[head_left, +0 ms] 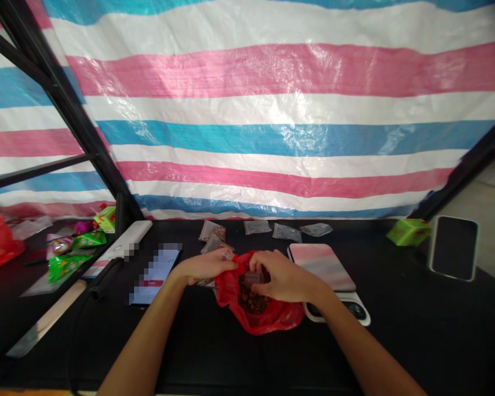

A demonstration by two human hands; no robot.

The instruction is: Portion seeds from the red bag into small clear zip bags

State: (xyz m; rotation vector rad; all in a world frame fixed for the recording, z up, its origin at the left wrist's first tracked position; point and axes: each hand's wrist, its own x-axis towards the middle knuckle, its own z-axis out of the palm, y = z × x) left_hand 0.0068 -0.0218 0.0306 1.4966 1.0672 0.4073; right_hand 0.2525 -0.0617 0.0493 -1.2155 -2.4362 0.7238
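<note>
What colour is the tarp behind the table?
The tarp has pink, white and blue horizontal stripes, best seen in the head view.

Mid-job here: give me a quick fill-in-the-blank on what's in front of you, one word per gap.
The plastic bag touched by the left hand and right hand is ____ in colour.
The tarp behind the table has pink, white and ____ stripes.
The phone with the dark screen lies to the ____ of the green box.
The pink pad is nearest the ____ hand.

Missing words: red; blue; right; right.
</note>
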